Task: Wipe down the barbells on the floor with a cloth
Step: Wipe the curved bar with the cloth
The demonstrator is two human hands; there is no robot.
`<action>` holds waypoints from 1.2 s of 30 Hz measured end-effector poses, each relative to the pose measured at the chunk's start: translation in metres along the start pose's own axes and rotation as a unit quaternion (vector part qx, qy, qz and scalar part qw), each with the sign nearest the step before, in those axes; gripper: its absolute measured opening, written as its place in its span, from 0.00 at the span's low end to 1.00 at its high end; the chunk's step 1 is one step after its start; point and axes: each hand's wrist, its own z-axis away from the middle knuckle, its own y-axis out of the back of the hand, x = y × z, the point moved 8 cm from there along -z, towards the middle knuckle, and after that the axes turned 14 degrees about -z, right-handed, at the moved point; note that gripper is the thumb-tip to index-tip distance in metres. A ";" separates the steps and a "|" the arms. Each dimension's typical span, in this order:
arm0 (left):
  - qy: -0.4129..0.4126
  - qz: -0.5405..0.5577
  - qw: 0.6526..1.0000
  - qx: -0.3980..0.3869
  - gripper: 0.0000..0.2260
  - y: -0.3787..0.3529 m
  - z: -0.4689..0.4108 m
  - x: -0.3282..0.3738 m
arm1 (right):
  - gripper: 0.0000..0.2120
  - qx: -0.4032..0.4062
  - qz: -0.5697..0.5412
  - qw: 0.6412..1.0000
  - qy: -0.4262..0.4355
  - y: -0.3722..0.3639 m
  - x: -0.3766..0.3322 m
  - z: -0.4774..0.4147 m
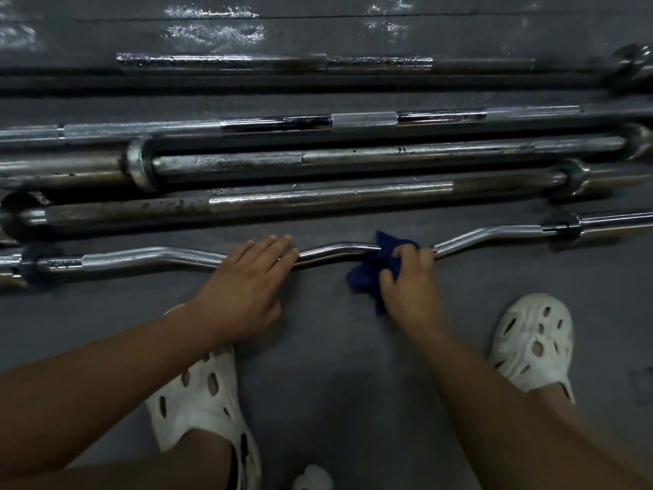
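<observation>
One wavy chrome curl bar [335, 250] lies nearest the person on the dark grey rubber floor [335, 348], its long axis running left to right, its ends pointing off the left edge and the right edge of the view. Beyond it lie four straight steel barbells in full sight, all parallel to it, long axes also left to right: a worn, spotted bar [318, 201] just past the curl bar, a second bar with a thick collar [353, 159] touching or nearly touching it, a third with bright knurled sections [364, 120], and a fourth, farthest one [282, 62] set apart near the floor's far seam. A dark shape runs just near of that fourth bar; whether it is another bar cannot be told.

The left hand [243, 288] rests flat on the curl bar left of its central hump, fingers [279, 247] straight and released, laid over the shaft. The right hand [410, 281] clenches one crumpled dark blue cloth [374, 270] and holds it against the curl bar right of the hump, its fingers curled over the cloth and shaft. The two hands are near each other, with bare chrome between them.

Two white perforated foam clogs show on the person's feet: the left one [198, 394] under the left forearm, the right one [533, 341] at the near right.
</observation>
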 end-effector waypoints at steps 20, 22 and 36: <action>0.050 0.018 0.999 0.012 0.37 -0.004 0.022 -0.019 | 0.18 0.022 0.090 0.992 0.080 -0.058 -0.076 0.005; 0.055 0.017 0.998 0.005 0.37 -0.005 0.022 -0.021 | 0.24 -0.055 0.099 0.975 0.191 -0.091 -0.102 0.032; 0.074 0.008 0.997 -0.007 0.36 -0.011 0.035 -0.036 | 0.20 -0.098 0.167 0.948 0.254 -0.094 -0.097 0.039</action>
